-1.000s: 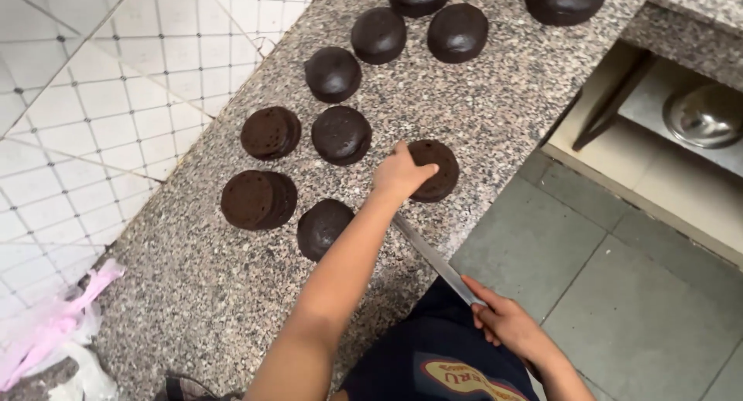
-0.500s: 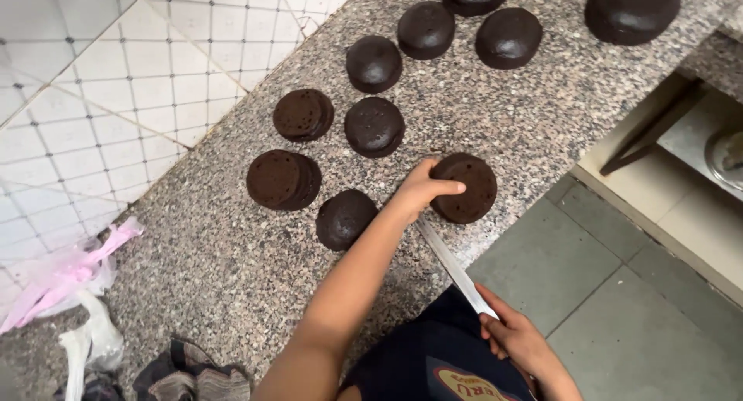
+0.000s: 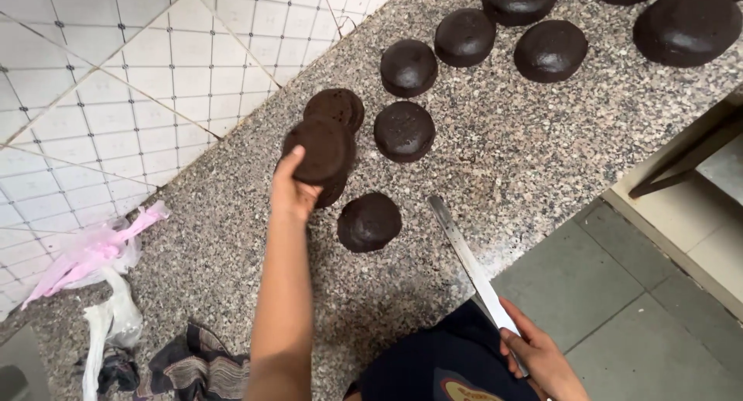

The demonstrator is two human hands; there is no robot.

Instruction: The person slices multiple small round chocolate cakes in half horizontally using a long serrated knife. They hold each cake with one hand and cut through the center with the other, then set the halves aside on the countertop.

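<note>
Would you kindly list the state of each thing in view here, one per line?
Left hand: gripping a flat dark cake layer.
Cake layer: held over the stack.
Right hand: gripping the knife handle.
Long knife: blade flat over the granite counter edge.
Domed cake: whole, resting on counter.
Pink plastic bag: crumpled.

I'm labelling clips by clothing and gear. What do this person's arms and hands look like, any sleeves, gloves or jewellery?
Both are bare. The left hand has no glove, and its long forearm shows no sleeve, watch or band down to the frame's bottom edge. The right hand is also ungloved, with no ring or bracelet visible; only its wrist shows. Below them is a dark navy garment with a printed patch.
</note>
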